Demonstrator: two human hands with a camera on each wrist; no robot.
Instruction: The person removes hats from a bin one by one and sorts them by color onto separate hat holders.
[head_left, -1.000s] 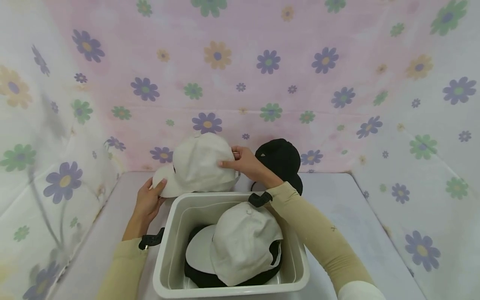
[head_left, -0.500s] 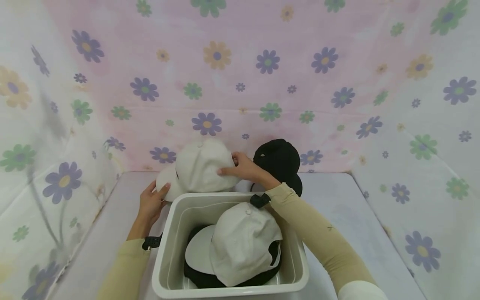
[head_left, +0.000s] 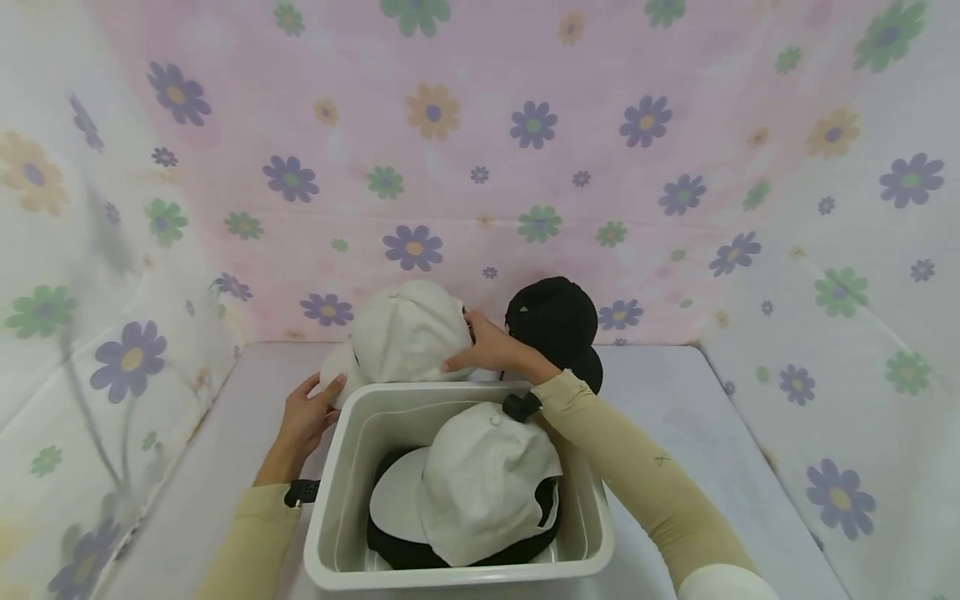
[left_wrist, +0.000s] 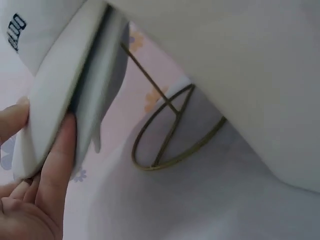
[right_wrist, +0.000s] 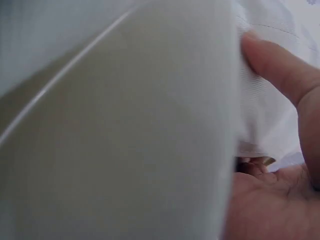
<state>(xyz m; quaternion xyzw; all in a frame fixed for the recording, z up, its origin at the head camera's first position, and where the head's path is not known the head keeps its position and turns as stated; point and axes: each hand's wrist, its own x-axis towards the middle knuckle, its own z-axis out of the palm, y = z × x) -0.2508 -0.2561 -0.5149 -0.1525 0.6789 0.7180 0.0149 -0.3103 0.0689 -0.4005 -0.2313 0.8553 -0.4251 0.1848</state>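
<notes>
Behind the bin, a white baseball cap [head_left: 408,333] is held between both hands, its brim to the left. My left hand [head_left: 306,421] pinches the brim [left_wrist: 47,95], thumb on one face and fingers on the other. A second pale brim-like layer [left_wrist: 97,85] lies close beside it in the left wrist view. At the cap's back edge, my right hand [head_left: 495,346] grips with the thumb on the white crown [right_wrist: 260,100] and the fingers curled under, partly hidden. Dark lettering [left_wrist: 16,31] marks the cap's front.
A pale plastic bin [head_left: 322,517] stands in front, holding another white cap [head_left: 487,487] over a black one [head_left: 405,546]. To the right behind it sits a black cap [head_left: 555,325]. A gold wire stand [left_wrist: 175,117] shows beyond the bin. Flowered cloth [head_left: 480,125] closes off the back and sides.
The white cap has come down a little and shifted slightly right, its brim dipping toward the bin's rim. Both hands have moved with it; the other caps stay put.
</notes>
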